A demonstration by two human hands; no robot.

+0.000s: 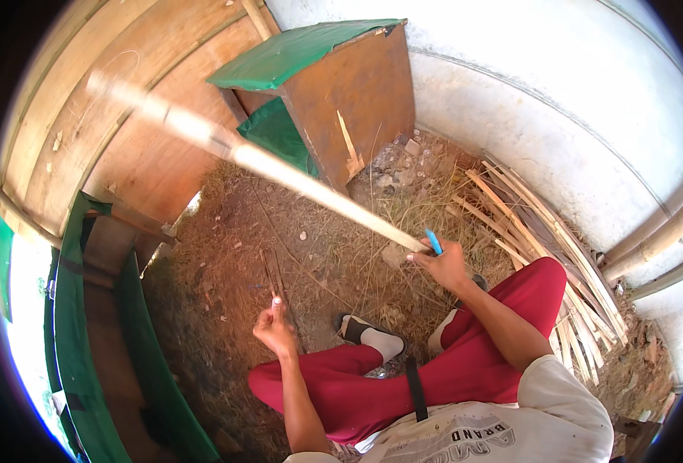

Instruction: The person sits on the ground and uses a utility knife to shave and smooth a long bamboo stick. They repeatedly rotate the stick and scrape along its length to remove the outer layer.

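My right hand (443, 265) grips the near end of a long pale bamboo strip (311, 187). The strip slants up and away to the left, its far end smeared by motion and a darker band partway along. A blue pen-like thing (433, 241) sticks up from the same hand. In front of my left knee, my left hand (277, 330) is closed with the thumb up. A thin brown piece (271, 272) shows just beyond that thumb; whether the hand holds it or it lies on the ground, I cannot make out.
Split bamboo strips (538, 239) lie in a pile to the right. A wooden box with a green cover (357, 92) stands against the back wall. Green-draped boards (106, 324) line the left. Dry grass and rubble cover the dirt floor (226, 224).
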